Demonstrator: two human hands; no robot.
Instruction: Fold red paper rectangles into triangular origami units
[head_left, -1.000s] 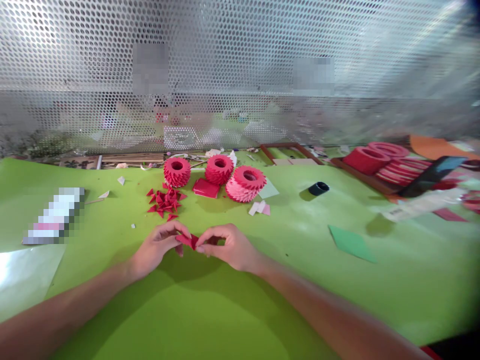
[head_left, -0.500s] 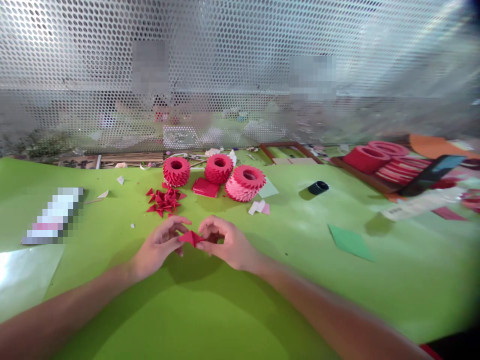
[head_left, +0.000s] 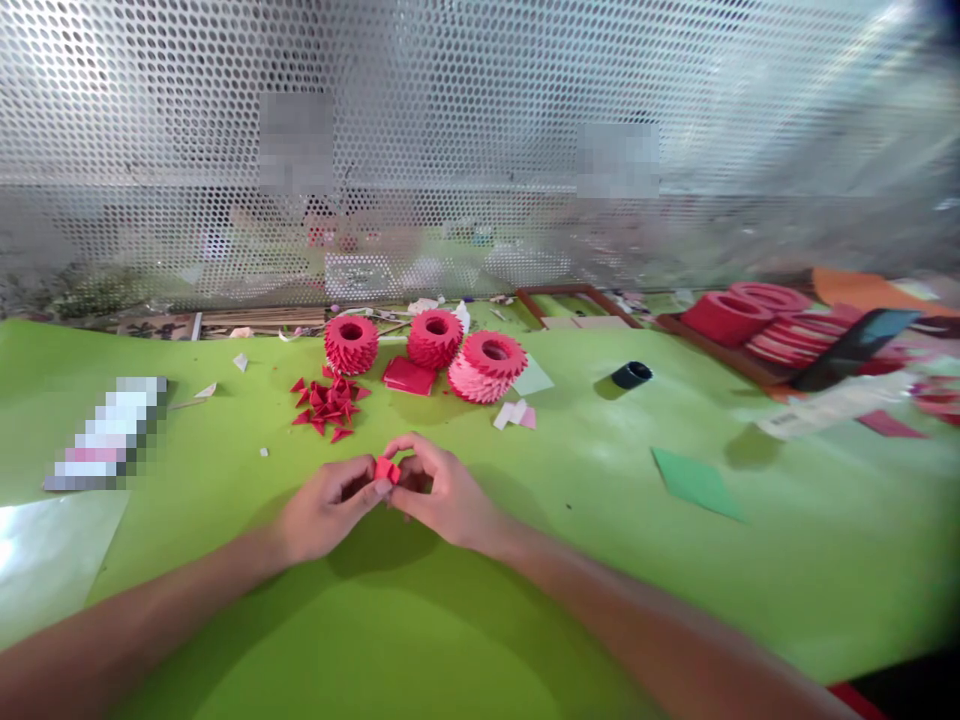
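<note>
Paper (head_left: pixel 388 471) (red) between both hands (head_left: pixel 319 512) (head_left: pixel 459 502)

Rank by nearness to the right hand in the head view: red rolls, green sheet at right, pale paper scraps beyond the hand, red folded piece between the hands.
1. Red folded piece: touching the right hand.
2. Pale paper scraps: just beyond the hand, slightly right.
3. Green sheet: farther out to the right.
4. Red rolls: farthest, at the back right.

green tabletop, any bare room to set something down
Bare green tabletop lies nearest the camera, between the left forearm and right forearm, and just right of the flat green paper sheet. Crowded: back middle, where three spiky reddish paper rings stand near a pile of folded red paper triangles.
</note>
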